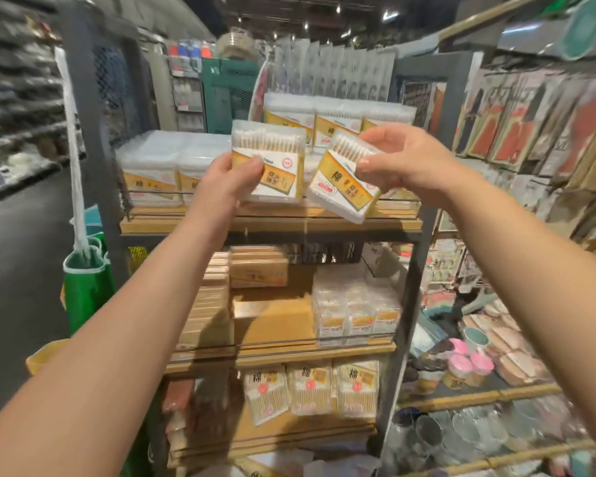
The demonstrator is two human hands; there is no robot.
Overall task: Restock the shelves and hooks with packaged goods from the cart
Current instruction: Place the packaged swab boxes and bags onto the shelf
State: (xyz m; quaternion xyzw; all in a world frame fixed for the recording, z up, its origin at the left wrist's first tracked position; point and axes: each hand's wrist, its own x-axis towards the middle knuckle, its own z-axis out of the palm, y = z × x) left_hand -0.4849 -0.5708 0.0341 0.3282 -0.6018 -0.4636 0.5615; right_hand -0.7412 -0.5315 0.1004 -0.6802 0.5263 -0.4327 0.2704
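Mid-restock at frame centre: the left hand (pixel 233 177) pinches one clear yellow-labelled cotton-swab box (pixel 272 160), the right hand (pixel 398 160) grips another tilted box (pixel 341 187), both unplaced before the part-filled wooden top shelf (pixel 272 223).

**Three Wooden Shelves in a Dark Metal Frame**

The top shelf (pixel 272 224) is stocked with clear boxes of cotton swabs (pixel 152 170) — stood upright in rows behind a low clear rail, with a taller stack (pixel 338 115) at the back right. On the middle shelf (pixel 283 356), flat tan packs (pixel 207 304) are stacked at the left, a tan box (pixel 272 321) is set in the middle, and small clear swab boxes (pixel 355 315) are lined up at the right. The bottom shelf (pixel 272 442) is fronted by three swab bags (pixel 310 390) — side by side.
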